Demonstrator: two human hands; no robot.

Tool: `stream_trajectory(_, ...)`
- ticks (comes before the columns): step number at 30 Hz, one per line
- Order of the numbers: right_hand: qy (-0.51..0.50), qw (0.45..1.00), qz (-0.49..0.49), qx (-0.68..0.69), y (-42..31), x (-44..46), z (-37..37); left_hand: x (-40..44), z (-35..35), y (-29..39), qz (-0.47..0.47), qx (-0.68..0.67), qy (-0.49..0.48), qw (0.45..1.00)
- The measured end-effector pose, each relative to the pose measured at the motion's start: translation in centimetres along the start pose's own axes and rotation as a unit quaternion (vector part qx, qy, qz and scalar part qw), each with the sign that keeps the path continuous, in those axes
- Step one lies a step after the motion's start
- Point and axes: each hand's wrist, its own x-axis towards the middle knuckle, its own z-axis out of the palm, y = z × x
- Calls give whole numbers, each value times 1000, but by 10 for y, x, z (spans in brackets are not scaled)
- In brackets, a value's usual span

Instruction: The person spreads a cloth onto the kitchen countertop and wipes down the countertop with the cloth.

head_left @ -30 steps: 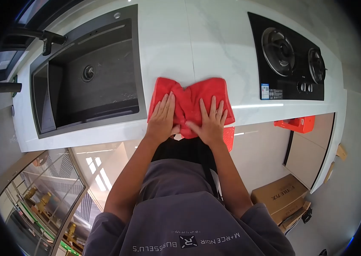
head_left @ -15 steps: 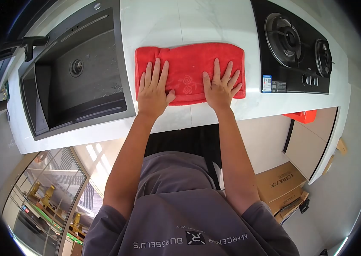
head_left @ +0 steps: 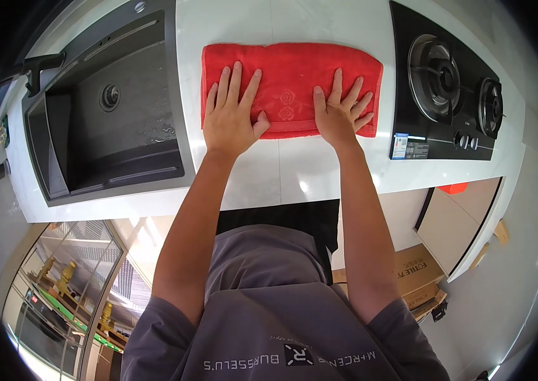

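Note:
A folded red towel [head_left: 288, 70] with a rose pattern near its front edge lies on the white countertop [head_left: 243, 184]. My left hand [head_left: 232, 114] rests flat on the towel's left part, fingers spread and pointing away from me. On the right part lies my right hand [head_left: 341, 114], palm down with its fingers apart. Both hands press on the cloth without gripping it. The towel's surface under my palms is hidden.
Left of the towel is a dark sink [head_left: 123, 120] with a black faucet [head_left: 43, 66] at its far left. A black gas stove [head_left: 447, 95] sits to the right. Cardboard boxes [head_left: 418, 273] stand on the floor below the counter at right.
The towel has shifted away from me along the counter, and its right end reaches farther right. Both hands have moved forward with it, the right one also slightly rightward.

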Motion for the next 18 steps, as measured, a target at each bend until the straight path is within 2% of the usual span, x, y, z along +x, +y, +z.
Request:
stream_trajectory(10, 28, 999, -34, -5, -6, 39, -4, 26, 13, -3, -14, 4, 45, 999)
stream_trajectory(12, 37, 997, -60, -19, -6, 44, -4, 26, 14, -5, -7, -9, 80, 997)
stream_trajectory(13, 77, 993, -84, -35, -5, 40, -3, 25, 13, -6, -8, -6, 82, 997)
stream_trajectory(16, 110, 983, -137, -48, 27, 15, -19, 28, 11, -4, -12, -8, 72, 997)
stream_trajectory(17, 174, 982, -45, -52, 39, 1, -10, 28, 12, -4, -11, -6, 75, 997)
stream_trajectory(18, 171, 983, -43, -54, 53, -15, 4, 26, 12, -4, -11, -4, 76, 997)
